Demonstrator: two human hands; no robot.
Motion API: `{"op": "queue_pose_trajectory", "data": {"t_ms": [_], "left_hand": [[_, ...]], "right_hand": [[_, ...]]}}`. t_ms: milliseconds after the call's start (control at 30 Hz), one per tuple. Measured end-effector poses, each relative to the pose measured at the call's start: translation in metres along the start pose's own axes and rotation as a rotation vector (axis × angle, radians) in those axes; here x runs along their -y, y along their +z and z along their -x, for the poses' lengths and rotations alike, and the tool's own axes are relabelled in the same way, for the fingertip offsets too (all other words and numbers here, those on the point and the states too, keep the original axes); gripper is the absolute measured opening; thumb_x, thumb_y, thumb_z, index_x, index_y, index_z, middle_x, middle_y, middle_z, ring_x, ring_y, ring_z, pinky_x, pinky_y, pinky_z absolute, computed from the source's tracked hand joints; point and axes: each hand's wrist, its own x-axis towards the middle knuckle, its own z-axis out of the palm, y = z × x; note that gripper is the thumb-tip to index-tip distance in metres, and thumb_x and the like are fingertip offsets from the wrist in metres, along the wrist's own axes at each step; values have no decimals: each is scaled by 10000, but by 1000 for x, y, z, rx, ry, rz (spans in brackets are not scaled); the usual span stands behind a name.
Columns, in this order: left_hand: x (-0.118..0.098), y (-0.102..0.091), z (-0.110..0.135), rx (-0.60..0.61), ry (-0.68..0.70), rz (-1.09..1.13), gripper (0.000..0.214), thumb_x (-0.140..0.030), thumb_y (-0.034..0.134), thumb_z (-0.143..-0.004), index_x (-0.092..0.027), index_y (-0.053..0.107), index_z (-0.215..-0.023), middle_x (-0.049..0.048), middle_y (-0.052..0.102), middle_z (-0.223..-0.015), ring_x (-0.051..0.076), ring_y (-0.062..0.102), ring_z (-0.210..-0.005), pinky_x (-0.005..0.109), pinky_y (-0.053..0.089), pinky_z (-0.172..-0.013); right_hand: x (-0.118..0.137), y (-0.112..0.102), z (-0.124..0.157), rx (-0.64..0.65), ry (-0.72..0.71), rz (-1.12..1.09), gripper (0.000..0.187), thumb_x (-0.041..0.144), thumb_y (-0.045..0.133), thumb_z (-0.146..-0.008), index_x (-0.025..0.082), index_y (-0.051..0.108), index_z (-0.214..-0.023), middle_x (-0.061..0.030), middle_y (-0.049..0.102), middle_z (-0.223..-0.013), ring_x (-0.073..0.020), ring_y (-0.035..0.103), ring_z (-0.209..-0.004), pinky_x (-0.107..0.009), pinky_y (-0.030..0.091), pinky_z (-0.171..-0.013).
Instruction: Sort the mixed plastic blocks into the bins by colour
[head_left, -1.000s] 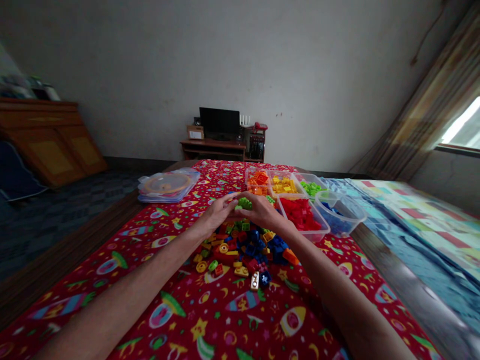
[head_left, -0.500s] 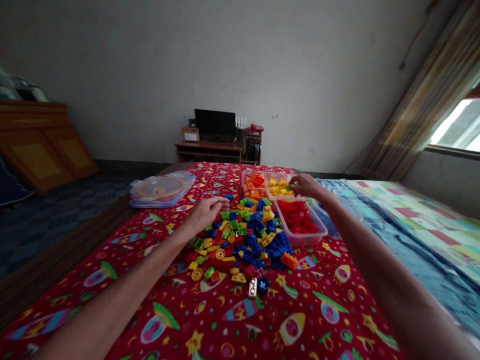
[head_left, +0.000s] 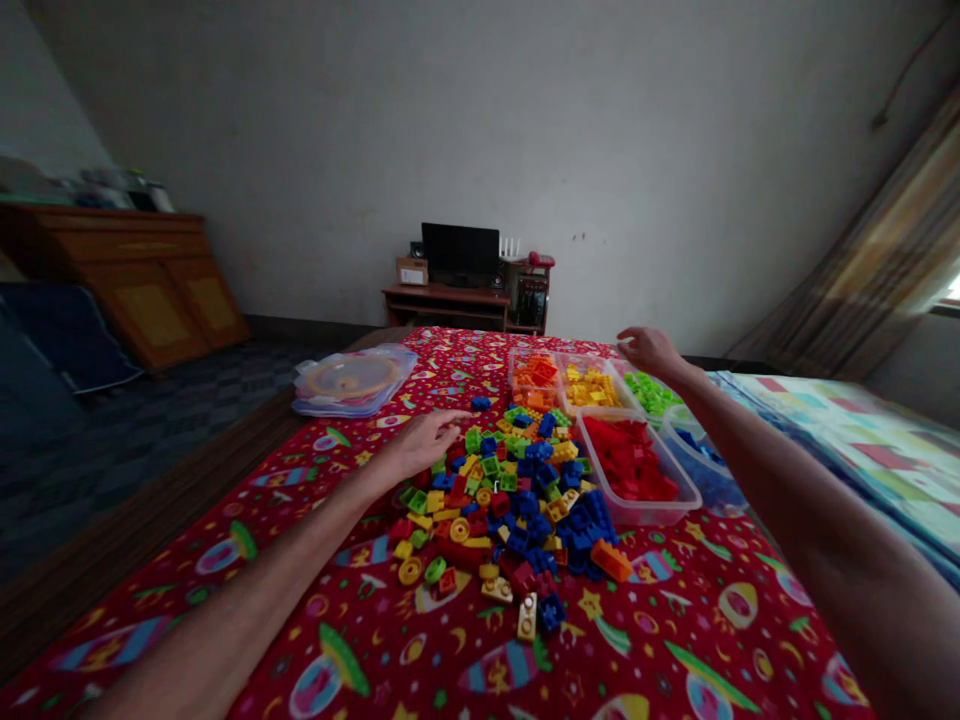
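My left hand (head_left: 427,442) is stretched out over the left side of a mixed heap of toy building bricks (head_left: 517,490), fingers extended and holding nothing. A blue brick (head_left: 480,404) lies on the cloth just beyond its fingertips. My right hand (head_left: 649,350) hovers above the back of the tub of green bricks (head_left: 649,394), its thumb and fingers a little apart with no brick visible between them. Nearby stand tubs of yellow bricks (head_left: 591,386), orange bricks (head_left: 535,380) and red bricks (head_left: 630,458). My right forearm partly covers a round tub of blue bricks (head_left: 701,450).
A red patterned cloth (head_left: 300,560) covers the table. Stacked clear lids (head_left: 352,382) lie at the back left. Beyond stand a desk with a monitor (head_left: 460,252) and a wooden cabinet (head_left: 142,290). A bed (head_left: 840,420) is on the right.
My right hand has moved from the yellow tub, where something green showed at its fingers, rightward over the green tub. The view has turned left; my left hand stays beside the heap.
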Motion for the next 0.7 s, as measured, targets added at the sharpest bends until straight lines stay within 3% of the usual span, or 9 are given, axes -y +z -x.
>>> {"op": "queue_pose_trajectory", "data": {"t_ms": [133, 233, 333, 500, 633, 700], "left_hand": [[6, 15, -1, 47, 94, 5, 514, -376, 529, -776, -172, 587, -1244, 102, 529, -1360, 267, 446, -1286, 396, 309, -1093], [13, 25, -2, 96, 81, 48, 478, -361, 556, -750, -179, 623, -1187, 102, 592, -1290, 259, 515, -1215, 384, 361, -1055], [16, 29, -2, 103, 53, 74, 423, -349, 560, -724, -173, 667, -1093, 98, 675, -1152, 258, 604, -1069, 383, 439, -966], [9, 22, 0, 31, 31, 62, 462, -405, 582, -697, -152, 666, -1075, 108, 691, -1080, 254, 632, -949, 349, 478, -873], [2, 0, 2, -9, 43, 35, 391, -418, 521, -733, -174, 664, -1004, 65, 694, -985, 227, 618, -895, 296, 477, -799], [4, -14, 2, -16, 36, 6, 362, -437, 487, -748, -173, 650, -934, 34, 678, -852, 195, 603, -769, 266, 473, -702]], "right_hand": [[69, 11, 30, 213, -128, -39, 266, 173, 503, -835, 128, 714, -989, -87, 708, -822, -132, 604, -689, -239, 392, -626], [118, 23, 55, 435, -294, -134, 293, 122, 501, -810, 159, 709, -1012, -52, 711, -816, -133, 615, -677, -241, 423, -625], [146, 42, 73, 575, -402, -85, 251, 117, 577, -765, 173, 720, -963, -74, 711, -881, -174, 641, -763, -267, 459, -679], [161, 67, 90, 590, -408, 3, 270, 72, 607, -732, 172, 709, -961, -117, 693, -1003, -227, 637, -944, -283, 478, -781], [160, 66, 100, 475, -338, -15, 241, 66, 563, -766, 150, 700, -945, -112, 694, -952, -194, 629, -916, -254, 452, -801], [158, 61, 102, 404, -266, -105, 238, 115, 566, -785, 144, 690, -986, -94, 694, -897, -182, 626, -857, -254, 448, -770]]}}
